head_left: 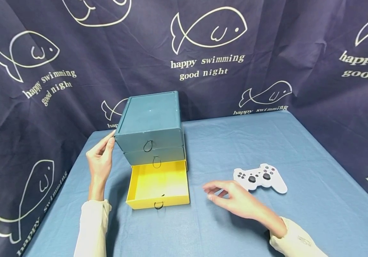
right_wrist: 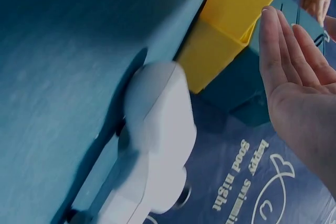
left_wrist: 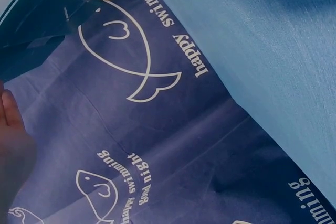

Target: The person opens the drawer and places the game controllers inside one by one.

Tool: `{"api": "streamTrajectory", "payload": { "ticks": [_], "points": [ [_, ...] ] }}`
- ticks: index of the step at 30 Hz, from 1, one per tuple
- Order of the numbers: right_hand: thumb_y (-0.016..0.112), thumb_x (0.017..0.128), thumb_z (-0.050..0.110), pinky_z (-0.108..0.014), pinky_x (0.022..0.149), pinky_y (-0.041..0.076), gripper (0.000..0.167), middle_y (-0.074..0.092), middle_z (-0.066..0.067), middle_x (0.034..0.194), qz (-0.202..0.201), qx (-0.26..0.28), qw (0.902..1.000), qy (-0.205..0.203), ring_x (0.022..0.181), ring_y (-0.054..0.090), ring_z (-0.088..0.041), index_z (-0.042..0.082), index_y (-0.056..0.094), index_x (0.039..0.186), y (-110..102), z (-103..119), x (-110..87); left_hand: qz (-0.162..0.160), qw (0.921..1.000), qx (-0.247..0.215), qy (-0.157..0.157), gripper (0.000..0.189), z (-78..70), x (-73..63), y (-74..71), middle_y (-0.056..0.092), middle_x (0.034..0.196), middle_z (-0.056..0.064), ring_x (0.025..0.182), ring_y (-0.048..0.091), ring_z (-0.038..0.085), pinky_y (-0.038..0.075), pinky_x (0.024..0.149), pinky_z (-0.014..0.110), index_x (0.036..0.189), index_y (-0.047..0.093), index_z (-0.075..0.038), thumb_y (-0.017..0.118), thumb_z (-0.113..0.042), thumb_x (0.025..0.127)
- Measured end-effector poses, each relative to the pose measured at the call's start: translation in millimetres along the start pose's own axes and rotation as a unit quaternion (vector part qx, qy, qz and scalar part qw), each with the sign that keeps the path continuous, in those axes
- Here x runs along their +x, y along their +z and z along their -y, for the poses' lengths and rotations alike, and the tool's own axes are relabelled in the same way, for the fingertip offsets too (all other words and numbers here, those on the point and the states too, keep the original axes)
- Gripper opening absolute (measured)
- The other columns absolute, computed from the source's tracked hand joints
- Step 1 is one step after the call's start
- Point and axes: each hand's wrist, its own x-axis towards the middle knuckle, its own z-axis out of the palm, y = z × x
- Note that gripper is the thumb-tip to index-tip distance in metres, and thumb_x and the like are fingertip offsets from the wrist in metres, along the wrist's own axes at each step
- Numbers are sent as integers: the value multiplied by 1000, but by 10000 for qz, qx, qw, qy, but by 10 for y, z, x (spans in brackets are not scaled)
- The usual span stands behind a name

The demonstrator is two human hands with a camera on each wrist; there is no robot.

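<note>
My left hand touches the front left corner of a teal drawer cabinet with its fingertips and thumb. The cabinet's two upper drawer fronts are teal and pushed in. At the bottom, a yellow drawer is pulled out toward me, its black loop handle hanging at the front. My right hand hovers between that drawer and a white game controller, fingers loosely extended and holding nothing. In the right wrist view, the controller looms large beside the hand.
A blue cloth covers the table. Dark blue fabric with white fish drawings and lettering hangs behind it and at both sides. The cabinet stands left of centre near the back; the controller lies to the right.
</note>
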Motion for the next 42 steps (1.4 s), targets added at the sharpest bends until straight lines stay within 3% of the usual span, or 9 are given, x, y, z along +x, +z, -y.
{"api": "streamTrajectory", "payload": {
  "ticks": [8,16,20,29,42],
  "points": [
    [68,101,13,-31,82,56,21,75,-2,113,-567,-119,9981,227,101,68,-10,10,74,121,-140,-19,-136,39,10000,-25,38,28,1,-3,4,73,121,14,102,71,7,51,91,22,127,74,-5,66,-1,101],
    [71,96,4,-28,77,56,25,76,3,111,-1286,-411,9908,59,98,70,-10,11,76,120,-304,-74,-262,4,10000,-2,23,28,5,1,-1,74,120,12,100,70,6,50,90,21,127,74,-4,66,0,100],
    [71,96,1,-26,78,55,26,76,-4,114,-1415,-436,9889,130,99,71,-10,9,75,120,-379,-111,-336,-1,10000,2,9,28,-1,2,-3,74,120,11,100,70,6,50,91,21,127,74,-4,66,0,100],
    [74,94,1,-20,79,52,29,76,-5,114,-1829,-527,9810,384,100,69,-7,6,74,122,-549,-183,-485,23,10000,-32,17,28,-5,7,-3,74,120,11,101,71,6,51,91,21,127,73,-2,66,1,100],
    [77,89,-5,-17,80,52,34,75,-12,111,-2073,-584,9747,599,94,71,-7,-2,72,122,-780,-312,-703,57,9999,49,-89,29,-31,-2,-10,73,122,10,102,70,7,50,93,21,129,73,-5,67,-1,100]
  ]
}}
